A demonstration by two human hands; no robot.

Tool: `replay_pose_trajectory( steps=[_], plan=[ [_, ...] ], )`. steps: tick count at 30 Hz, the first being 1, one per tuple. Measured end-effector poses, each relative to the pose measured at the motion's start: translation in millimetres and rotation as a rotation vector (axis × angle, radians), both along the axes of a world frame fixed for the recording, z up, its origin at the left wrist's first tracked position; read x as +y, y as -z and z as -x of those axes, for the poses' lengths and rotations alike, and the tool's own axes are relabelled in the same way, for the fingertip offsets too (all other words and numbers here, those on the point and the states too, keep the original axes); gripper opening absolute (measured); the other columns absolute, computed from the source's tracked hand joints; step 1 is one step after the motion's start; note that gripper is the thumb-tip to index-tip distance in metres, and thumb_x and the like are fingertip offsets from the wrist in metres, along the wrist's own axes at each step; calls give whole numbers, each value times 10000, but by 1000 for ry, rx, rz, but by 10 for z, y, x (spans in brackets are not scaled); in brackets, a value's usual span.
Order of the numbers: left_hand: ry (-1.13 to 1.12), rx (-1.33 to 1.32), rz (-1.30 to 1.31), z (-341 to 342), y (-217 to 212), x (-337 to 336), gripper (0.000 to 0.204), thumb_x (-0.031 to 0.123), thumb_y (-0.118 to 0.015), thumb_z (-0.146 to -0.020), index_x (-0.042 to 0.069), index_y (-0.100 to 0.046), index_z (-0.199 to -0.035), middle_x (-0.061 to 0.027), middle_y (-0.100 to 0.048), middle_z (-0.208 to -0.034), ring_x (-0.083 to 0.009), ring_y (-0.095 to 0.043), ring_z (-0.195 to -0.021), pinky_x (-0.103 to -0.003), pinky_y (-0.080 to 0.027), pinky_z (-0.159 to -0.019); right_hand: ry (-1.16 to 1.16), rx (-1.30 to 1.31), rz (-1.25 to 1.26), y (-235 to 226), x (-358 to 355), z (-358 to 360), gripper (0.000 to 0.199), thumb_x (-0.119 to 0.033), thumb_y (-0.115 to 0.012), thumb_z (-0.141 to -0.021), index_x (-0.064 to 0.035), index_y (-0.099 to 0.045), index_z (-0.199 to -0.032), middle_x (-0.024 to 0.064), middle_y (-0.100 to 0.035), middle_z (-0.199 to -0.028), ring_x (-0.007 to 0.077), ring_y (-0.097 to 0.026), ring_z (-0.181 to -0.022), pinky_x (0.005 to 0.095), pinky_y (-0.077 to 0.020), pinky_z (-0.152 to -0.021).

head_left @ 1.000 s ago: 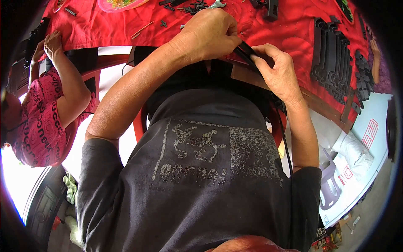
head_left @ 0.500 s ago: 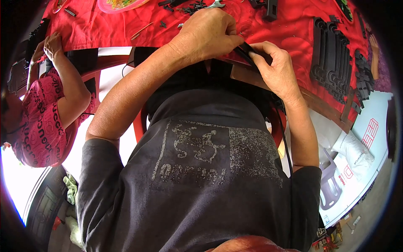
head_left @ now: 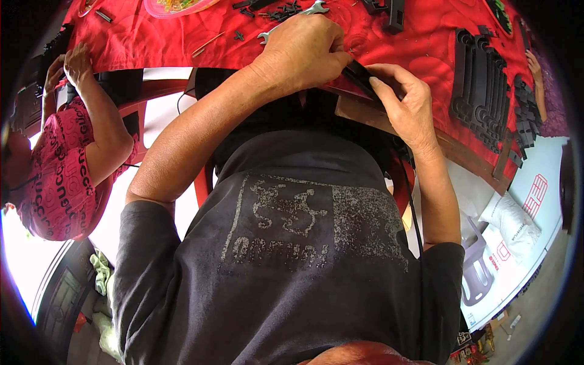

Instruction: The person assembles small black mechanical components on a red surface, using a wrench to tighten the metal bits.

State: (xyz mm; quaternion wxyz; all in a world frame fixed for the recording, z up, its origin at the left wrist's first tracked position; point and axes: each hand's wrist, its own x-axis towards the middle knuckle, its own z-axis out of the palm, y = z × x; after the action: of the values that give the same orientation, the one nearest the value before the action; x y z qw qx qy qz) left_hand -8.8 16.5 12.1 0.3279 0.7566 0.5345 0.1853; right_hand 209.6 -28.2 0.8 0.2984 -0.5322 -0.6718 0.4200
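Between my two hands, over the near edge of the red-covered table (head_left: pixel 182 45), is a black elongated part (head_left: pixel 360 76). My left hand (head_left: pixel 304 48) is closed round its upper end, thumb and fingers pinched together. At its lower end my right hand (head_left: pixel 404 100) grips it between thumb and curled fingers. What lies under my left fingers is hidden. Just beyond my left hand lies an open-end wrench (head_left: pixel 316 8), partly covered by that hand. Small black pieces (head_left: pixel 286 11) are scattered beside the wrench.
Several long black strips (head_left: pixel 480 88) lie in rows at the right, with smaller black parts (head_left: pixel 526 112) beside them. A pink bowl (head_left: pixel 176 11) stands at the far left. A person in a pink shirt (head_left: pixel 67 176) sits at the left; another person's hand (head_left: pixel 535 67) shows at the far right.
My right hand has shifted slightly right and down, its thumb sliding along the black part. My left hand stays nearly still, and more of the wrench shows.
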Motion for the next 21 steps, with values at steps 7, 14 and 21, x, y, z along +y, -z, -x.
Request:
replay_pose_trajectory(
  steps=[7, 14, 21],
  plan=[
    [34, 18, -54, -11, 12, -23, 248, 239, -737, -833, -4, -697, -802, -157, -678, -685, -249, -696, -623, -367, -534, -590, 17, -146, -471, 69, -31, -46, 178, 0, -715, -813, -7, -722, -990, 124, -701, -973, 267, -700, -876, 327, -551, -792],
    [32, -1, -93, -9, 89, -38, 245, 237, -736, -832, -4, -702, -810, -156, -684, -694, -255, -697, -626, -368, -535, -590, -99, -253, -679, 83, -122, -2, 273, -24, -775, -769, -5, -717, -1035, 115, -669, -1011, 281, -662, -903, 367, -552, -776],
    [44, 16, -104, -3, 64, -28, 251, 233, -752, -819, -14, -704, -817, -165, -685, -697, -273, -692, -625, -371, -534, -590, -147, -284, -708, 235, -163, -10, 375, -2, -807, -703, 6, -696, -1062, 129, -647, -1037, 295, -647, -899, 372, -554, -764]
  ],
)
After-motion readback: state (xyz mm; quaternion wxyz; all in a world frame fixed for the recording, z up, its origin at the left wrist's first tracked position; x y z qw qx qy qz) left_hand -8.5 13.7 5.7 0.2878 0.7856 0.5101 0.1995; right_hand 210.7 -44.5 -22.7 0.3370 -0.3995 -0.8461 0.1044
